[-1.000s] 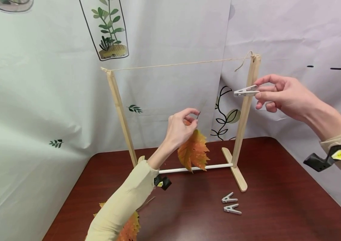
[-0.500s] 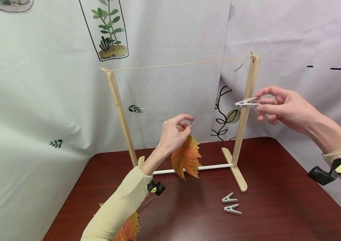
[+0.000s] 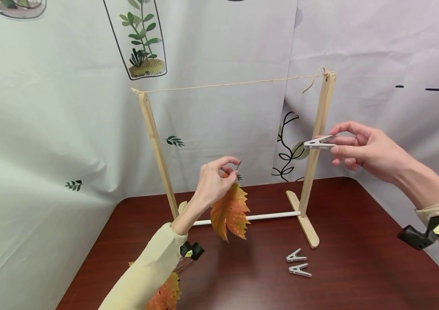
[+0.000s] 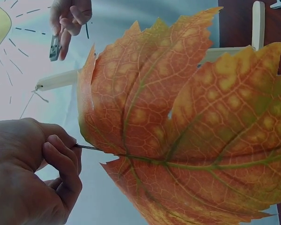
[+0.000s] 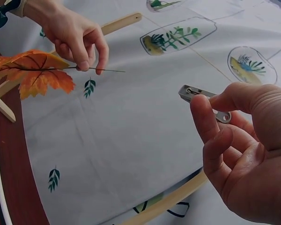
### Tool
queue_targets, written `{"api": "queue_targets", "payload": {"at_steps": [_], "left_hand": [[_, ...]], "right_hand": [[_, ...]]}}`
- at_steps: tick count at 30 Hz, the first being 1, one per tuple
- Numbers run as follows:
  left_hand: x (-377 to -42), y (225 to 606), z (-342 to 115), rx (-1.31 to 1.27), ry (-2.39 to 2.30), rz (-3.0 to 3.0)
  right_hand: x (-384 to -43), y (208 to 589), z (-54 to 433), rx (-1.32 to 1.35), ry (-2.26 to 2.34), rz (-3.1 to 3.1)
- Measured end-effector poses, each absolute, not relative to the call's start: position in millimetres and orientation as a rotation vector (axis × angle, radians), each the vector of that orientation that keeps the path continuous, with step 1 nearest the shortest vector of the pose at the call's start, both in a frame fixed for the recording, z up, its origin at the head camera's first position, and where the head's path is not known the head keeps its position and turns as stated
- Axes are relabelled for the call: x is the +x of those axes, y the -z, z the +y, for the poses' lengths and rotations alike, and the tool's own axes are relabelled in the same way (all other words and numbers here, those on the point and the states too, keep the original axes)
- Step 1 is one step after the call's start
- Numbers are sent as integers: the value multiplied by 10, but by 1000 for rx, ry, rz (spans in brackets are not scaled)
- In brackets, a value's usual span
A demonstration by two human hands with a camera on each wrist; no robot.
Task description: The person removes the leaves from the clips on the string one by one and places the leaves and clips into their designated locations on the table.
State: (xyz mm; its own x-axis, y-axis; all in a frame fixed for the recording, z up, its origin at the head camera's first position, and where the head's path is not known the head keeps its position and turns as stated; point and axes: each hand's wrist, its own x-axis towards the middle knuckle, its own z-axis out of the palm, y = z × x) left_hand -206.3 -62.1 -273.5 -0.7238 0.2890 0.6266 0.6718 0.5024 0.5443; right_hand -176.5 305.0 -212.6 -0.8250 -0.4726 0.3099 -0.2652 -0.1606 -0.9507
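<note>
My left hand (image 3: 215, 181) pinches the thin stem of an orange autumn leaf (image 3: 230, 213), which hangs below the fingers, in front of the white crossbar. In the left wrist view the leaf (image 4: 178, 117) fills much of the picture, its veins plain to see. My right hand (image 3: 366, 148) holds a grey clothespin (image 3: 319, 142) by its handle ends between thumb and fingers, in front of the right post. In the right wrist view the clothespin (image 5: 203, 101) points away from the palm. Both hands are below the level of the string (image 3: 227, 84).
The string runs between two wooden posts (image 3: 157, 150) standing on the dark red table (image 3: 343, 258), with a white rod (image 3: 273, 216) joining them low down. Two more clothespins (image 3: 299, 270) lie at the front right. Another leaf (image 3: 167, 295) lies partly under the left sleeve.
My left hand has come down and to the left with the leaf. My right hand has lowered with the clothespin, staying beside the right post.
</note>
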Motion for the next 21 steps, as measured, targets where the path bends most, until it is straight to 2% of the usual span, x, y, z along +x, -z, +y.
{"api": "queue_targets", "payload": {"at_steps": [21], "left_hand": [[-1875,2878,-930,-813,984,-2377]], "right_hand": [[-1691,2464,3090,-880,2100,1962]]}}
